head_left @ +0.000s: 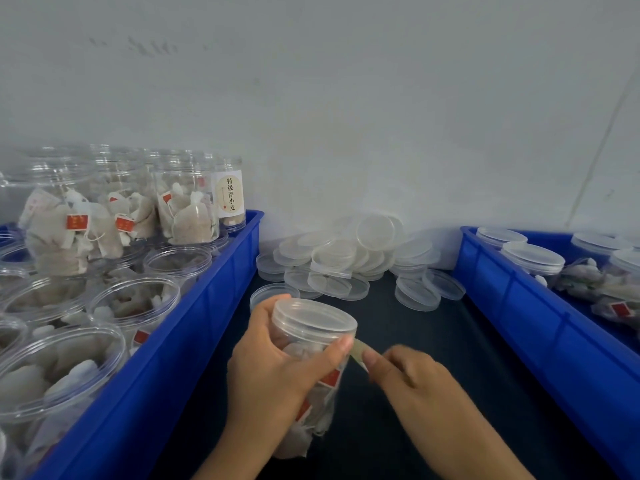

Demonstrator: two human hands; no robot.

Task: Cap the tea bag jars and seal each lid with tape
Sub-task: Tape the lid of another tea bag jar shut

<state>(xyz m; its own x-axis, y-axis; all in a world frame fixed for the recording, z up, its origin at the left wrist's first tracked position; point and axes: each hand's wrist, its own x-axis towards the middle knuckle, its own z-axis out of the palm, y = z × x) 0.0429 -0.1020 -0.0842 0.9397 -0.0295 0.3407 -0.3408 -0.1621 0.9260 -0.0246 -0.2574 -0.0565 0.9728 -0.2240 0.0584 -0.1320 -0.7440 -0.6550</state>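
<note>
The capped jar (313,344) of tea bags is held above the dark worktop (426,344), in the lane between two blue bins. The left hand (273,372) wraps the jar body, its grip curled round the jar with the thumb at the lid rim. The right hand (408,375) pinches a strip of tape (358,353) whose other end meets the jar just below the lid.

The left bin (207,306) wall stands close beside the left hand; the right bin (540,320) lies well apart. The left bin holds open filled jars (135,299), with more stacked behind. A heap of loose lids (349,261) blocks the lane's far end against the wall. The right bin holds capped jars (533,259).
</note>
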